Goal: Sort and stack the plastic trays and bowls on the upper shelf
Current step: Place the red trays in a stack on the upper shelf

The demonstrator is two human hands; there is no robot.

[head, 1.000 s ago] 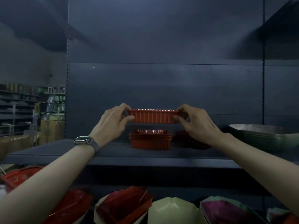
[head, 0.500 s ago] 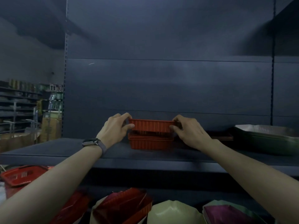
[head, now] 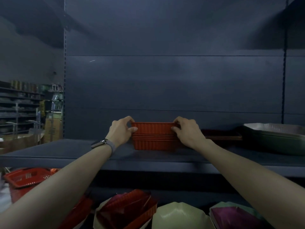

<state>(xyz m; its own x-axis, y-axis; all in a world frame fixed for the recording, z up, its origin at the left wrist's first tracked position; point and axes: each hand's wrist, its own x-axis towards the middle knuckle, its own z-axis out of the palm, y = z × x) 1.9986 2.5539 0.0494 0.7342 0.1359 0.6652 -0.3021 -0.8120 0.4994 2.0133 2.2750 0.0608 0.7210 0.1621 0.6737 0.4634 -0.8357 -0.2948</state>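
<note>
Red ribbed tray [head: 153, 128] nested atop red stack [head: 154, 142] on upper shelf [head: 66, 151]; left hand [head: 121, 131], right hand [head: 188, 131] pinched tray ends (fingers curled on rim).

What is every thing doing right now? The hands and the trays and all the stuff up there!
top red tray: upright, nested in the red tray stack.
red tray stack: upright on the upper shelf.
left hand: pinches the top red tray's left end.
right hand: pinches its right end.
dark tray stack: low, just right of the red ones.
green tray: upright at the shelf's right end.
</note>
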